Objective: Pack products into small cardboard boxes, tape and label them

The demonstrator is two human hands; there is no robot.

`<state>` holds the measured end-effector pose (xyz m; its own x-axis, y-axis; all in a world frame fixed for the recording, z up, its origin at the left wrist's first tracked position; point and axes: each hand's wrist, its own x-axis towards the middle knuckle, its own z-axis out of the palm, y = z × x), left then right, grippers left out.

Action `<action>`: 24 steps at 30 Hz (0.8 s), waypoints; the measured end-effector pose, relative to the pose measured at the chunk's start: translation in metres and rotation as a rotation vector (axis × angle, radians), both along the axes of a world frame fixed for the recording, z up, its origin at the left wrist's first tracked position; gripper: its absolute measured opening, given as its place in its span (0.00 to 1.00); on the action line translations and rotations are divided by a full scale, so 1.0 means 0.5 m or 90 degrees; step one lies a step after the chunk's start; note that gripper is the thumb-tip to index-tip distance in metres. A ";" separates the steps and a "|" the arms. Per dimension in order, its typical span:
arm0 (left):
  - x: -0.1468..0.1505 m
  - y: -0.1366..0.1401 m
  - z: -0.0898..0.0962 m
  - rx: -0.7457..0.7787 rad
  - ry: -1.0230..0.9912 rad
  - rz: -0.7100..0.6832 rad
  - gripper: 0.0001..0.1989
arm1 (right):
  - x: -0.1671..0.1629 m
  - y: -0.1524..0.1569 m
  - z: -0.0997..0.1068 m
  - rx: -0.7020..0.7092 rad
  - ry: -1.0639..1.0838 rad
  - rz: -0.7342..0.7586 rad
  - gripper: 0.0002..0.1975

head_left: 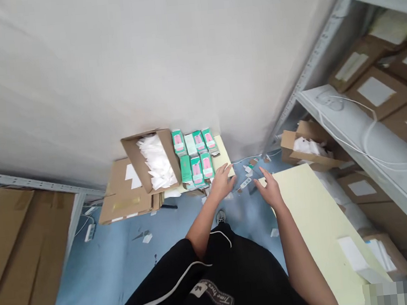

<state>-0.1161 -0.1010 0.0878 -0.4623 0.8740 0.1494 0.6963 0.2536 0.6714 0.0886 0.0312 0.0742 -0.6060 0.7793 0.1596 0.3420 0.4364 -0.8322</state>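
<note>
My left hand [223,182] is held out with its fingers apart, close to the right end of a small pale table [224,151]. Just beyond it, two rows of green boxes with pink panels [206,165] stand on that table. To their left, a tilted cardboard box [170,158] holds a pile of white packets [156,162]. Over the near corner of a longer pale yellow table [301,196], my right hand [270,189] hovers with thumb and fingers spread. Neither hand holds anything; whether the left one touches the table edge is unclear.
Flattened cardboard [124,193] lies left of the small table. A power strip [245,183] and paper scraps are on the blue floor [120,256]. Shelving [375,140] with cartons lines the right side, with an open carton [309,144] beside it. A white cable [159,295] crosses my body.
</note>
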 end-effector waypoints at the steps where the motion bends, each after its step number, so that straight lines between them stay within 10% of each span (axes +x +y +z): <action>1: -0.052 -0.017 -0.016 -0.014 0.003 0.039 0.28 | -0.042 -0.004 -0.006 -0.002 -0.002 0.018 0.31; 12: -0.537 -0.007 -0.175 -0.049 -0.073 0.394 0.28 | -0.449 -0.073 -0.095 -0.152 -0.048 0.169 0.32; 24: -0.591 0.031 -0.270 -0.059 -0.164 0.420 0.31 | -0.762 -0.001 -0.240 -0.281 -0.044 0.164 0.36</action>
